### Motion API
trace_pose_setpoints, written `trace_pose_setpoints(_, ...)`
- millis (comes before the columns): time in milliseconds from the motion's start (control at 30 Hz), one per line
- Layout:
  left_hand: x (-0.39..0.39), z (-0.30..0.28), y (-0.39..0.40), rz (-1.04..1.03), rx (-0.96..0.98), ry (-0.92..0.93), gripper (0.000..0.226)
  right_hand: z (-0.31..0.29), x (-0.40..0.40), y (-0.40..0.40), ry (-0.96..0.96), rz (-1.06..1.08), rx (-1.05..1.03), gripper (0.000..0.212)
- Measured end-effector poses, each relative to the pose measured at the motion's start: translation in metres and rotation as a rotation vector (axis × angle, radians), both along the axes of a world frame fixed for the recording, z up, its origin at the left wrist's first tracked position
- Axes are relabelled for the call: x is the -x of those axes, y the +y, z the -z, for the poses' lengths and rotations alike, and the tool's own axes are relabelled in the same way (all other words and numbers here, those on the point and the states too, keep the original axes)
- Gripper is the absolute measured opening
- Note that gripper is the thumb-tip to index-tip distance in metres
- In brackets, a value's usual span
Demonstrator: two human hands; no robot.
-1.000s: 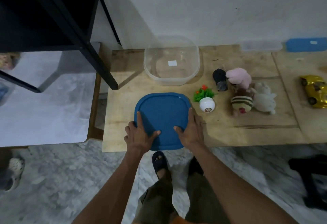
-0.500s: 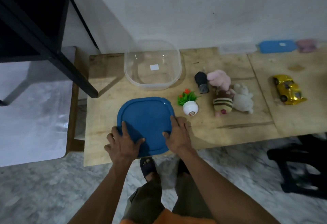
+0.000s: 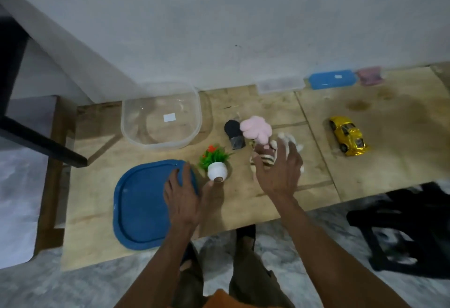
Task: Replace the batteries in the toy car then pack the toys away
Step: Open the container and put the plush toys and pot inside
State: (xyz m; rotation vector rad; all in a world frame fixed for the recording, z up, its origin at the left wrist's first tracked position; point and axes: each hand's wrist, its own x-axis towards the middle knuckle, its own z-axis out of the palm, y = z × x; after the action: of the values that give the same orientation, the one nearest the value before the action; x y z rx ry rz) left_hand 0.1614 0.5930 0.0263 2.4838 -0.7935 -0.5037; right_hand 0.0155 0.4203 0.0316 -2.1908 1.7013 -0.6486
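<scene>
From the head view, both hands have come off the near edge of the blue lid [image 3: 143, 204], where they lay flat a second ago. The left hand [image 3: 181, 194] now rests with straight fingers on the lid's right side, its thumb out toward the little white pot of fake green plant [image 3: 217, 165] lying tipped just beside it. The right hand [image 3: 280, 169] has lifted away and reaches, fingers spread and holding nothing, over the striped plush [image 3: 264, 159], with the white plush [image 3: 291, 141] partly hidden behind its fingers; I cannot tell whether it touches either yet. The pink plush [image 3: 257, 130] and a dark cylindrical toy [image 3: 234, 133] sit just behind, touching one another. The clear tub [image 3: 160, 115] stands open and holds no toys near the wall, so packing looks about to start with the soft toys. The yellow toy car [image 3: 348, 138] sits well apart to the right on the wooden counter [image 3: 243, 200], untouched, and nothing shows whether its batteries are done. A white sticker shows on the tub's floor and another on the blue box [image 3: 332, 79] by the wall, both too small to read; no brand is legible anywhere.
</scene>
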Motion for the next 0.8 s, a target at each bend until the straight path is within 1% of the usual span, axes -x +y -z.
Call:
trace_pose_setpoints(100, 0.019, 0.002, -0.042, -0.025, 0.014, 0.053, 0.087, 0.012, 0.011, -0.028, 0.129, -0.017, -0.152, 0.089)
trace_pose_setpoints(200, 0.027, 0.018, -0.071, -0.057, 0.001, 0.056, 0.075, 0.029, 0.011, -0.047, 0.208, -0.055, -0.325, 0.095)
trace_pose_setpoints(233, 0.028, 0.023, -0.079, -0.07, -0.007, 0.065, 0.074, 0.036, 0.011, -0.05, 0.213, -0.066, -0.332, 0.095)
trace_pose_setpoints(367, 0.031, 0.042, -0.101, -0.108, -0.045, 0.092, 0.072, 0.052, 0.01, -0.05, 0.198, -0.042, -0.22, 0.098)
trace_pose_setpoints(467, 0.034, 0.048, -0.11, -0.129, -0.047, 0.094, 0.07, 0.052, 0.013, -0.048, 0.196, -0.034, -0.182, 0.093)
trace_pose_setpoints(567, 0.038, 0.043, -0.117, -0.139, -0.006, 0.113, 0.07, 0.054, 0.011, -0.051, 0.161, -0.005, -0.173, 0.087)
trace_pose_setpoints(700, 0.037, 0.04, -0.118, -0.132, 0.016, 0.122, 0.071, 0.057, 0.015, -0.048, 0.112, -0.023, -0.159, 0.077)
trace_pose_setpoints(800, 0.038, 0.04, -0.114, -0.151, 0.027, 0.144, 0.07, 0.058, 0.018, -0.046, 0.109, -0.025, -0.192, 0.075)
